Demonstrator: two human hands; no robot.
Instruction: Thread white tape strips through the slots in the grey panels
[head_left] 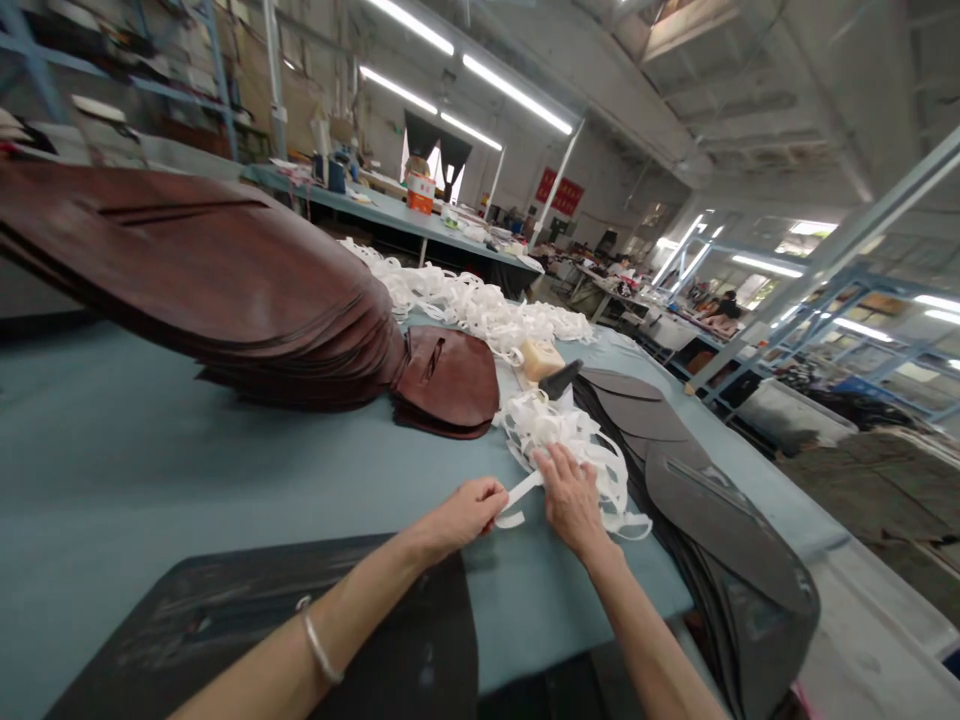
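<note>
Pinching white strip (517, 496): left hand (466, 517); right hand (571, 497) (fingers flat) atop strip pile (559, 425).

Head camera faces forward-down, close above the right hand (571, 500).

The white strip (517, 495) and the heap of strips (577, 425) look like thin, limp, matt cloth tape. The stacked brown pieces (225, 280) look like smooth leather with a faint sheen, and the grey pieces (712, 510) are smooth and matt. The surface (150, 470) has a dull blue-grey covering, the black mat (247, 620) is scuffed and slightly glossy, and the bracelet (319, 648) is shiny metal.
</note>
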